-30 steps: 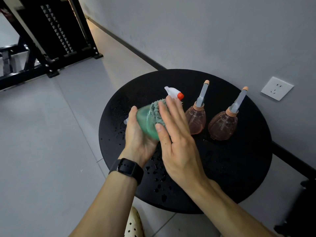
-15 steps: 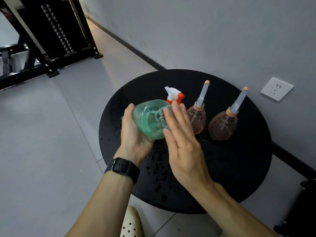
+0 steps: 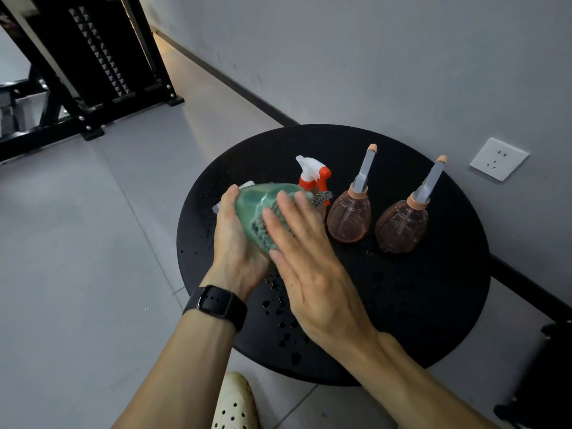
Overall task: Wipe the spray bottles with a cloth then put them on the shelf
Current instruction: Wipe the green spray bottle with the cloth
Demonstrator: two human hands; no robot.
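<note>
Black shelf frame (image 3: 93, 72): far left, on the floor. Left hand (image 3: 238, 243): fingers curled round the green spray bottle (image 3: 257, 202), held tilted above the round black table (image 3: 433, 305). Cloth (image 3: 266, 224): grey, lies against the bottle. Right hand (image 3: 306, 261): fingers straight, pressing the cloth flat on the bottle. Orange-and-white trigger sprayer (image 3: 312, 171): just behind the hands. Two pink spray bottles (image 3: 349, 218) (image 3: 400, 227): upright, side by side on the table, right of the hands. Wall socket (image 3: 498, 158): far right.

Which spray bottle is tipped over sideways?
The green bottle, held tilted in the left hand. The two pink bottles stand upright on the table.
</note>
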